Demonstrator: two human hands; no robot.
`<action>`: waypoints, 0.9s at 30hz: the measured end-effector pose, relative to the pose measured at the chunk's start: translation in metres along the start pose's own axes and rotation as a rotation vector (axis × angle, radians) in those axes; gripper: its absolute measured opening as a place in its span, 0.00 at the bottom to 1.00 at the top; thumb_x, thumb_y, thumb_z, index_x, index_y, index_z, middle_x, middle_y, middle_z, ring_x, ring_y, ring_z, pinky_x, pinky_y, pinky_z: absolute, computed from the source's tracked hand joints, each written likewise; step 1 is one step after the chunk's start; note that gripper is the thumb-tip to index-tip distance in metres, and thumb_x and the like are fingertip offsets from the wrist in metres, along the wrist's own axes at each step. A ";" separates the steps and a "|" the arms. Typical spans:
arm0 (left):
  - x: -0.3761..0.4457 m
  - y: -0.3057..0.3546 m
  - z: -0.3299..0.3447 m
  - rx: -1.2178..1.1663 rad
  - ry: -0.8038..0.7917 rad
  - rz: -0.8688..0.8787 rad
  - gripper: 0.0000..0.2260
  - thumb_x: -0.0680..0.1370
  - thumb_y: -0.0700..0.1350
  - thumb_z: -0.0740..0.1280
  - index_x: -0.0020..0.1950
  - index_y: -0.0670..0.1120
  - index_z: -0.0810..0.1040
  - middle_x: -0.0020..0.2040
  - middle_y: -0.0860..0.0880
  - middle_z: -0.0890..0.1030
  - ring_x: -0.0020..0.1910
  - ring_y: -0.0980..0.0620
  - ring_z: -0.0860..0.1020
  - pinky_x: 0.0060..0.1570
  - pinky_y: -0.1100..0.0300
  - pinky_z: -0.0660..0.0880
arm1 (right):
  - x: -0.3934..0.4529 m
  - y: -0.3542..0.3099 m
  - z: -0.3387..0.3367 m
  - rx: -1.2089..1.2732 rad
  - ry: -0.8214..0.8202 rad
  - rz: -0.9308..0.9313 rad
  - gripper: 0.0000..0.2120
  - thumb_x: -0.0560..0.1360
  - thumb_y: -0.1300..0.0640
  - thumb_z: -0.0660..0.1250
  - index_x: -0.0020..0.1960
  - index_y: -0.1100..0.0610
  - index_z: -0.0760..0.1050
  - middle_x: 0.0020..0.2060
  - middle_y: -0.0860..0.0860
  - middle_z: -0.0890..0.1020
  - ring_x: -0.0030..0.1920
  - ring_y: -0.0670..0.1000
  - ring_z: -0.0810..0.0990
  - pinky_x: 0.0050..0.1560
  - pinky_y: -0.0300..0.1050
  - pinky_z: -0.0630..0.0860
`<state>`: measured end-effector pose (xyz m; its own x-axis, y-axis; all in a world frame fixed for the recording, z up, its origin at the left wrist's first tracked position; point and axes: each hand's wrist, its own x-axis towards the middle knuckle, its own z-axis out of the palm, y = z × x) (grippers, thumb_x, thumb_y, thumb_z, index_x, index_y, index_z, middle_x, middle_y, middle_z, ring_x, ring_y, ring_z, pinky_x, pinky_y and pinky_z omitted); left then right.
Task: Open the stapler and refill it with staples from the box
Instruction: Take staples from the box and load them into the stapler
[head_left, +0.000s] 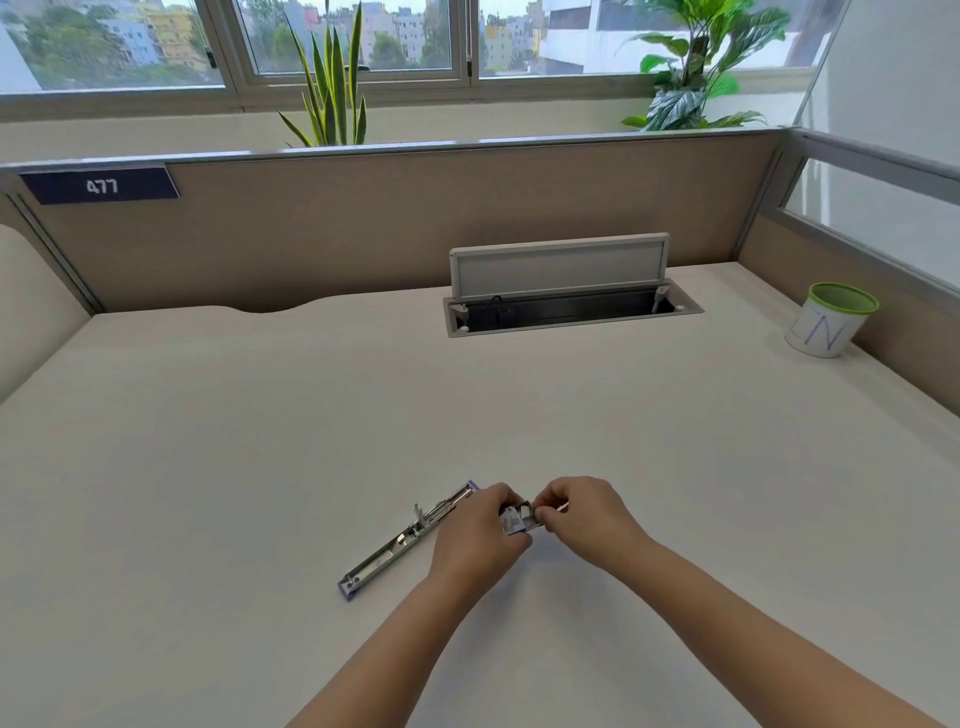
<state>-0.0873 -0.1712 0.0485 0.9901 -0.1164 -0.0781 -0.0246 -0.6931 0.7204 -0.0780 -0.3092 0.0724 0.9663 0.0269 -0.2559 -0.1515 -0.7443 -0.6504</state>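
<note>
Head view: both hands on one small staple box (516, 519), one stapler (408, 538) lying opened flat on the desk (675, 467).
Left hand (478, 530) clasps the box from its left side; right hand (584, 512) pinches the box's open right end between thumb and fingertips. Stapler lies diagonally just left of the left hand, far end tucked behind its knuckles. One green-rimmed cup (830, 326) stands far right.

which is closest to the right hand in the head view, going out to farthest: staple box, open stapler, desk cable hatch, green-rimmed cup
From the right hand:
1. Staple box, at its fingertips, held between both hands.
2. Stapler, opened flat on the desk, to the left.
3. Cable hatch, lid up, straight ahead.
4. Green-rimmed cup, far right corner.
</note>
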 end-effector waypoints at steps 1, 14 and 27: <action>0.000 0.000 0.001 -0.011 0.005 0.002 0.12 0.68 0.43 0.68 0.51 0.49 0.77 0.42 0.55 0.78 0.45 0.52 0.77 0.46 0.55 0.74 | 0.000 0.000 0.000 -0.009 -0.003 -0.004 0.08 0.75 0.59 0.63 0.48 0.55 0.81 0.46 0.51 0.83 0.49 0.50 0.80 0.47 0.40 0.73; 0.007 -0.010 0.012 -0.023 0.020 0.021 0.11 0.67 0.45 0.68 0.49 0.50 0.76 0.45 0.54 0.80 0.45 0.52 0.77 0.43 0.56 0.73 | 0.007 0.005 -0.010 -0.008 -0.157 -0.032 0.04 0.73 0.54 0.67 0.42 0.54 0.74 0.41 0.49 0.78 0.40 0.49 0.75 0.41 0.41 0.71; 0.000 -0.014 0.035 0.159 -0.009 0.150 0.18 0.70 0.53 0.68 0.59 0.53 0.78 0.49 0.53 0.73 0.53 0.51 0.70 0.49 0.61 0.65 | 0.013 0.015 -0.030 0.905 -0.046 0.121 0.03 0.72 0.68 0.68 0.45 0.63 0.77 0.38 0.56 0.81 0.34 0.46 0.81 0.34 0.32 0.80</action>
<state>-0.0920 -0.1863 0.0147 0.9726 -0.2321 0.0154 -0.1937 -0.7712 0.6064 -0.0619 -0.3397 0.0811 0.9269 0.0233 -0.3746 -0.3753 0.0628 -0.9248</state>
